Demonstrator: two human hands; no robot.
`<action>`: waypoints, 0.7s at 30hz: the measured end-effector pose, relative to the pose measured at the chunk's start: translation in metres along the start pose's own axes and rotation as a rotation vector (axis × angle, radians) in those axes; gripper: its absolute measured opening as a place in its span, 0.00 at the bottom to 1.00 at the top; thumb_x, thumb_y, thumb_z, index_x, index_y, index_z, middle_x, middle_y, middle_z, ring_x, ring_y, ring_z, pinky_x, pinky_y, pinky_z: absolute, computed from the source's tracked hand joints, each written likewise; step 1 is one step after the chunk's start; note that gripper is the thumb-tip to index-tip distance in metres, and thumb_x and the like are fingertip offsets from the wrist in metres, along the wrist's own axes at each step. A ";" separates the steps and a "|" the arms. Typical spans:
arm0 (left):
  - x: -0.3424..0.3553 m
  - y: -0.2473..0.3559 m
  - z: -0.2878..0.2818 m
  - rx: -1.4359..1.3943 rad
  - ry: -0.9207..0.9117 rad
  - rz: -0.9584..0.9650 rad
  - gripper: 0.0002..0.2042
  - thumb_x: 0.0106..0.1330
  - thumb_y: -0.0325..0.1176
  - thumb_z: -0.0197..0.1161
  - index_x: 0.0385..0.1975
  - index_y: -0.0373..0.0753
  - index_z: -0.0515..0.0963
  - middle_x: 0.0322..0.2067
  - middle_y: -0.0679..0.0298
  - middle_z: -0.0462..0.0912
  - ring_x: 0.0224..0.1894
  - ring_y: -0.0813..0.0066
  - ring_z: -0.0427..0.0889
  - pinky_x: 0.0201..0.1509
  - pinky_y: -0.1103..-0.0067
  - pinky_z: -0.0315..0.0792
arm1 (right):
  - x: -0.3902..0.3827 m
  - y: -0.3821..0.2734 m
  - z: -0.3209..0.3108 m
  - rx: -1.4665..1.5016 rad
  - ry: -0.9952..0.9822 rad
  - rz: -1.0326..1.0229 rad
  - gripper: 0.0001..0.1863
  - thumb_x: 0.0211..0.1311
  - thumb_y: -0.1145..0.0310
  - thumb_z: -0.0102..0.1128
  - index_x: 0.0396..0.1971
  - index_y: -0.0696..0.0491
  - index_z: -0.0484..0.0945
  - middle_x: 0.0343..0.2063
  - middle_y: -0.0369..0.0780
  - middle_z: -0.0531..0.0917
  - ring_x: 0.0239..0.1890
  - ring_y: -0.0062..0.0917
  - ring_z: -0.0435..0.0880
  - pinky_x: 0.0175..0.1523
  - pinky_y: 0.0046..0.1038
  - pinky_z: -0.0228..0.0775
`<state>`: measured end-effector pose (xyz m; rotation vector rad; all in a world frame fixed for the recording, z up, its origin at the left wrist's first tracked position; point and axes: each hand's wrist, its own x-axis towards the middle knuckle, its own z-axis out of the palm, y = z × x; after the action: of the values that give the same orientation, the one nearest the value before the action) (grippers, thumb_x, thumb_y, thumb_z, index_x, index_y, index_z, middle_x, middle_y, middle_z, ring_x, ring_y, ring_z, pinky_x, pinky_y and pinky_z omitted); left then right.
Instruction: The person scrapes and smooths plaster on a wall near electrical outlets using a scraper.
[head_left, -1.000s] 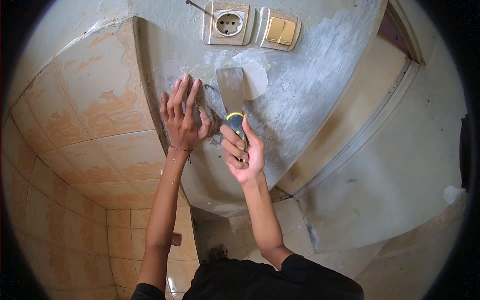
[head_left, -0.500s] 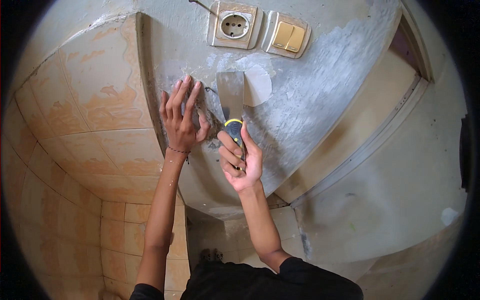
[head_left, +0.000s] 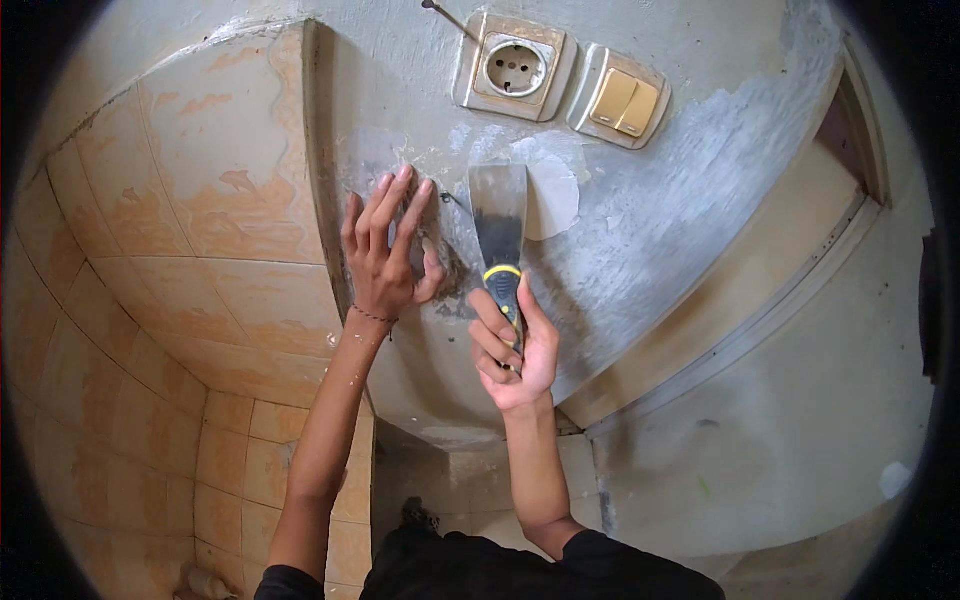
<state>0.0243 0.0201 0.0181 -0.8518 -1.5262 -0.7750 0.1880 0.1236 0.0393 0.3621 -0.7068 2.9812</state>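
My right hand (head_left: 515, 345) is wrapped round the black and yellow handle of a putty knife (head_left: 498, 215). Its wide metal blade points up and lies over or close against the wall, beside a smooth pale patch (head_left: 553, 188). Whether the blade edge touches the wall I cannot tell. My left hand (head_left: 388, 250) rests flat on the wall (head_left: 655, 215) with its fingers spread, next to the tiled corner. Between the two hands the wall has a rough, dark, damaged area (head_left: 455, 275).
A power socket (head_left: 515, 68) and a double light switch (head_left: 625, 102) sit on the wall above the blade. A nail (head_left: 452, 18) sticks out beside the socket. Tiled walls (head_left: 235, 190) stand at left, a door frame (head_left: 740, 280) at right.
The view has shifted, so the wall, socket and both hands appear farther right and lower. My grip on the putty knife and my left hand's place on the wall look much the same.
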 end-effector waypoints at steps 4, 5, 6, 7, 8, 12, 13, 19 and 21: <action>-0.003 -0.004 0.000 0.002 -0.011 -0.005 0.29 0.64 0.41 0.50 0.66 0.43 0.72 0.68 0.55 0.69 0.71 0.59 0.65 0.76 0.59 0.49 | 0.001 0.007 0.006 -0.033 -0.074 -0.020 0.27 0.80 0.45 0.37 0.63 0.51 0.64 0.19 0.29 0.59 0.13 0.09 0.51 0.10 0.13 0.41; -0.003 -0.005 0.000 -0.004 -0.008 -0.001 0.29 0.64 0.41 0.50 0.66 0.43 0.72 0.68 0.55 0.69 0.71 0.59 0.65 0.76 0.59 0.49 | -0.001 0.010 0.004 -0.048 -0.068 -0.011 0.29 0.80 0.46 0.38 0.69 0.50 0.58 0.19 0.29 0.59 0.13 0.09 0.51 0.10 0.13 0.41; -0.003 -0.005 0.001 -0.005 -0.008 0.000 0.29 0.64 0.42 0.50 0.66 0.43 0.72 0.68 0.56 0.69 0.71 0.60 0.65 0.77 0.59 0.48 | -0.003 0.012 0.002 -0.062 -0.061 -0.003 0.33 0.80 0.46 0.38 0.75 0.48 0.51 0.19 0.29 0.59 0.13 0.09 0.51 0.10 0.13 0.41; -0.004 -0.004 0.001 0.001 -0.011 -0.002 0.29 0.64 0.42 0.50 0.66 0.43 0.72 0.68 0.56 0.69 0.71 0.60 0.65 0.77 0.59 0.48 | -0.004 0.012 -0.001 -0.088 -0.082 0.006 0.34 0.80 0.46 0.38 0.76 0.48 0.50 0.19 0.29 0.59 0.13 0.09 0.51 0.11 0.13 0.40; -0.003 -0.003 0.001 0.002 -0.011 -0.002 0.29 0.64 0.42 0.50 0.66 0.43 0.72 0.68 0.56 0.69 0.71 0.60 0.65 0.77 0.59 0.48 | -0.003 0.011 -0.002 -0.087 -0.083 0.007 0.34 0.80 0.46 0.38 0.76 0.48 0.50 0.19 0.29 0.59 0.13 0.09 0.51 0.11 0.13 0.40; 0.001 -0.003 0.002 -0.010 -0.007 0.006 0.29 0.63 0.43 0.50 0.67 0.44 0.72 0.68 0.57 0.69 0.72 0.60 0.65 0.77 0.59 0.48 | 0.002 0.010 -0.001 -0.070 -0.089 -0.050 0.33 0.80 0.46 0.37 0.75 0.48 0.51 0.20 0.29 0.59 0.14 0.09 0.50 0.11 0.13 0.40; 0.001 -0.004 0.003 -0.009 0.000 0.007 0.30 0.63 0.44 0.50 0.67 0.44 0.71 0.68 0.57 0.68 0.72 0.60 0.65 0.77 0.59 0.48 | 0.002 0.011 -0.003 -0.069 -0.079 -0.046 0.33 0.80 0.46 0.38 0.75 0.49 0.52 0.20 0.29 0.59 0.14 0.09 0.50 0.11 0.13 0.40; -0.003 -0.004 0.001 -0.019 -0.013 0.002 0.30 0.62 0.43 0.51 0.67 0.43 0.71 0.69 0.57 0.68 0.72 0.60 0.64 0.77 0.59 0.47 | 0.004 0.010 -0.001 -0.080 -0.090 -0.063 0.33 0.80 0.47 0.38 0.75 0.49 0.52 0.20 0.30 0.59 0.13 0.10 0.50 0.11 0.13 0.41; -0.003 -0.003 0.002 -0.026 -0.010 0.003 0.30 0.62 0.43 0.51 0.67 0.43 0.71 0.69 0.57 0.68 0.72 0.60 0.64 0.77 0.59 0.47 | 0.005 0.010 0.000 -0.089 -0.097 -0.075 0.33 0.80 0.47 0.38 0.75 0.49 0.52 0.20 0.30 0.59 0.13 0.10 0.50 0.11 0.13 0.41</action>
<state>0.0207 0.0199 0.0152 -0.8782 -1.5260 -0.7914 0.1821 0.1152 0.0362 0.5183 -0.8129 2.8666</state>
